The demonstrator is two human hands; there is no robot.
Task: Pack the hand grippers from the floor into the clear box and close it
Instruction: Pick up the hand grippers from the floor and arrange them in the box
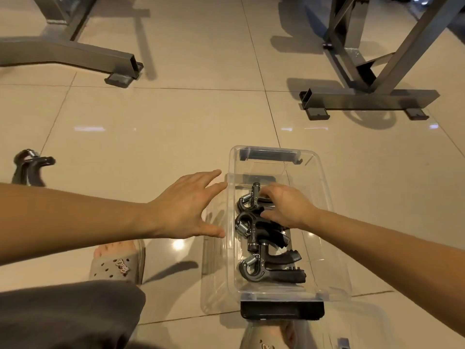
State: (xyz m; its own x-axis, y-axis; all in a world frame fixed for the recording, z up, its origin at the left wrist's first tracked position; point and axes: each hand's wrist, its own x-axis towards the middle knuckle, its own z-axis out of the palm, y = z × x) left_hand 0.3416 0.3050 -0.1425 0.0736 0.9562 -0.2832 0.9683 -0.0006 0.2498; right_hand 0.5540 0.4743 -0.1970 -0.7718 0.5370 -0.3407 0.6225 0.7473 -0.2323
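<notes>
The clear box (pixel 324 197) stands open on the tiled floor in front of me, with a black latch (pixel 281 309) at its near end. Three black hand grippers with steel springs lie inside it in a row; the nearest (pixel 271 269) lies free. My right hand (pixel 286 204) reaches into the box, fingers resting on the farthest hand gripper (pixel 253 197); whether it grips it is unclear. My left hand (pixel 188 207) hovers open, fingers spread, just left of the box wall. Another hand gripper (pixel 29 167) lies on the floor at far left, partly behind my left forearm.
A clear lid (pixel 214 273) lies partly under the box on its left side. Grey metal machine frames stand at the back left (pixel 120 69) and back right (pixel 367 99). My sandalled foot (pixel 118 263) and knee are near the box.
</notes>
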